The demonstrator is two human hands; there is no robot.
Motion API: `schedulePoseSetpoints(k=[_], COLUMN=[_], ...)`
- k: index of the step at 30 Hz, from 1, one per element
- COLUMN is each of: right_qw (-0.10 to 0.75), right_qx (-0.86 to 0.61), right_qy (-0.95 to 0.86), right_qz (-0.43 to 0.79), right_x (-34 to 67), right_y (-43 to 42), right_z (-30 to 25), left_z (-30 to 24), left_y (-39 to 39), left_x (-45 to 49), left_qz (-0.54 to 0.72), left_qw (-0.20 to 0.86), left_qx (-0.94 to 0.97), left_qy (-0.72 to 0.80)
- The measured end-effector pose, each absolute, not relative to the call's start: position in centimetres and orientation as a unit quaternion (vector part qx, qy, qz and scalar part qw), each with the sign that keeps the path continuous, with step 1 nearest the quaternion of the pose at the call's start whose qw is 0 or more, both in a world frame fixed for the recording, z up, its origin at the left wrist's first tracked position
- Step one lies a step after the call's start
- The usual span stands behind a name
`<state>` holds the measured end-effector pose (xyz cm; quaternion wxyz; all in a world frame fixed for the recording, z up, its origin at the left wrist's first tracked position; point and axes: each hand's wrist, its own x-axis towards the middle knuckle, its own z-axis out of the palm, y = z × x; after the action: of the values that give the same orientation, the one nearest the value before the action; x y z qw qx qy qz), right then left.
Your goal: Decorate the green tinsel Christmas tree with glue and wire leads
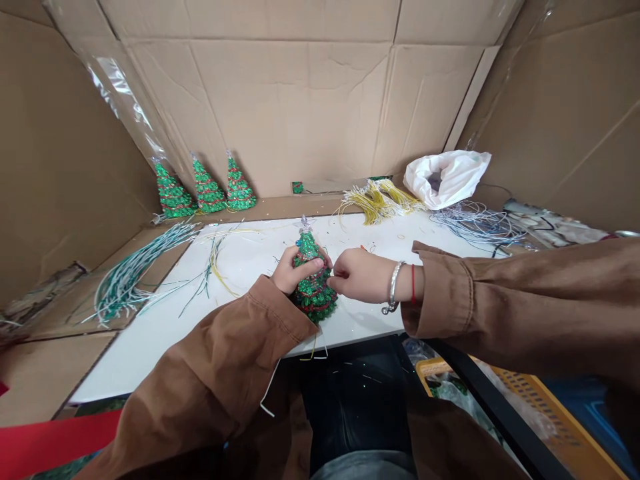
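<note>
A small green beaded Christmas tree [314,288] with red garlands and a clear star-like top stands upright, slightly tilted, near the front edge of the white board [370,317]. My left hand [296,268] wraps round its upper part from the left, thumb across the front. At the tree's right side my right hand [356,272] is closed in a pinch, fingertips against the beads. Whatever lies between those fingertips is too small or hidden to make out. White and yellow wire ends hang from the tree's base over the board's edge.
Three similar trees [207,187] stand at the back left. Green and white wires [135,267] lie on the left, yellow wires [375,200] at the back. A white bag [457,177] and bluish wires [477,223] are at the right. Cardboard walls [280,100] enclose the workplace. A yellow crate [540,407] is below right.
</note>
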<state>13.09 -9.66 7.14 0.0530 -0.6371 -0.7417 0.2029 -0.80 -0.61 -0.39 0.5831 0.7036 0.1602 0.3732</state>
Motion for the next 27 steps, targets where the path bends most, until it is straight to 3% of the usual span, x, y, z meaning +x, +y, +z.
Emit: schedulePoseSetpoints(k=[4, 14, 22, 27], right_qw=[0.036, 0.164, 0.095, 0.057], right_qx=[-0.633, -0.609, -0.652, -0.663], right_qy=[-0.746, -0.586, -0.65, -0.605], right_qz=[0.203, 0.509, 0.38, 0.436], right_x=[13.0, 14.1, 12.7, 12.6], right_y=[-9.4, -9.4, -9.2, -8.8], right_z=[7.5, 4.7, 6.6, 7.5], left_z=[-0.4, -0.1, -0.3, -0.3], left_y=[-0.8, -1.0, -1.1, -1.3], left_x=[-0.7, -0.5, -0.9, -0.8], left_qz=[0.386, 0.377, 0.41, 0.419], left_qw=[0.584, 0.557, 0.523, 0.498], left_qx=[0.694, 0.719, 0.722, 0.728], left_qy=[0.169, 0.174, 0.192, 0.217])
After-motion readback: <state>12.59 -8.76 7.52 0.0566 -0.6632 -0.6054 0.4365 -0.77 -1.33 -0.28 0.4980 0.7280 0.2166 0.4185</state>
